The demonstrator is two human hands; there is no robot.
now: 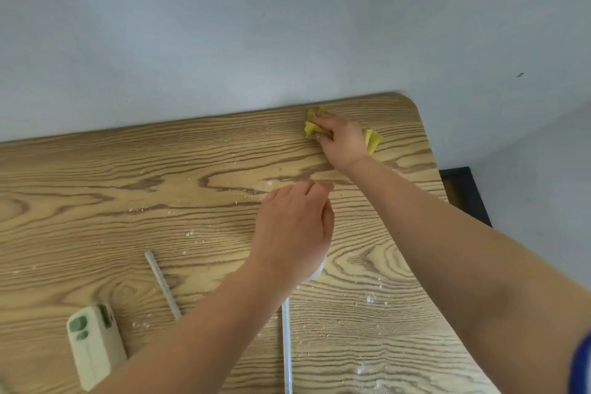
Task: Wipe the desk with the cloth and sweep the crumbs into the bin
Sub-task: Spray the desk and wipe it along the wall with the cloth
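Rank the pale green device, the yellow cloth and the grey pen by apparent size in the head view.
1. Pale green device, largest, though nearest the camera.
2. Grey pen, long but thin.
3. Yellow cloth, mostly hidden under the right hand; true size unsure.

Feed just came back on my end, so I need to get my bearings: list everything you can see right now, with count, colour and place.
desk: one, wood grain tan, fills the lower frame, against a grey wall
cloth: one, yellow, far right corner of the desk, under the right hand
crumbs: many, whitish, scattered across the middle and near right of the desk
pale green device: one, near left of the desk
pens: two, translucent white, near centre of the desk
white object: one, under the left hand, mostly hidden
black frame: one, beyond the desk's right edge
left hand: over the desk centre, fingers loosely curled
right hand: pressing the cloth
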